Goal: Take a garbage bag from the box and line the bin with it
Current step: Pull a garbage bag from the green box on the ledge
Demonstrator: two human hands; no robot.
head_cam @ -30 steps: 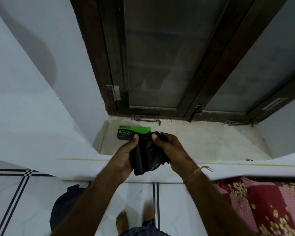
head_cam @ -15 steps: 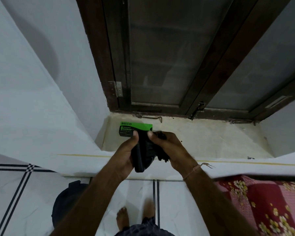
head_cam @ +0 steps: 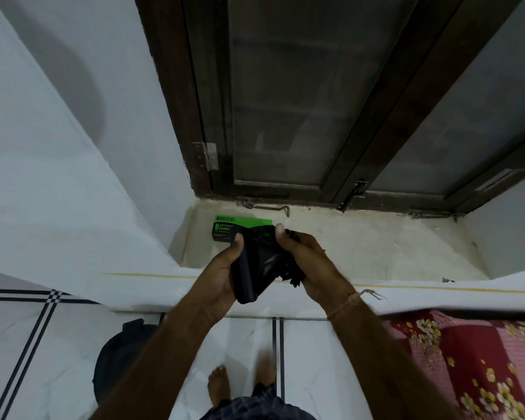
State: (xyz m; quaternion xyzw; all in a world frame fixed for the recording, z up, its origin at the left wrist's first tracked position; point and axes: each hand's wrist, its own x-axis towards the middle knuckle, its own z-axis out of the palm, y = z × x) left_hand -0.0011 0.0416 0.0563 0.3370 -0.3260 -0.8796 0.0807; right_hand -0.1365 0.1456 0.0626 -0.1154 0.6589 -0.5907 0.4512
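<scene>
A folded black garbage bag (head_cam: 259, 262) is held between both hands above the front edge of the window sill. My left hand (head_cam: 222, 272) grips its left side with the thumb on top. My right hand (head_cam: 308, 260) pinches its upper right part, and a crumpled end hangs below that hand. The green and black garbage bag box (head_cam: 229, 227) lies flat on the sill just behind the hands, partly hidden by them. A dark round bin (head_cam: 120, 356) stands on the floor at lower left, largely behind my left forearm.
The pale stone sill (head_cam: 376, 247) runs below a dark wooden window frame (head_cam: 285, 101) with a metal hook latch (head_cam: 270, 206). White walls flank the recess. A red floral bedspread (head_cam: 473, 365) lies at lower right. My bare feet (head_cam: 220, 386) stand on white tiled floor.
The hands stay at the sill working the folded bag. Between the earlier frames and now the bag's shape has shifted a little in the fingers, and the view has tilted slightly.
</scene>
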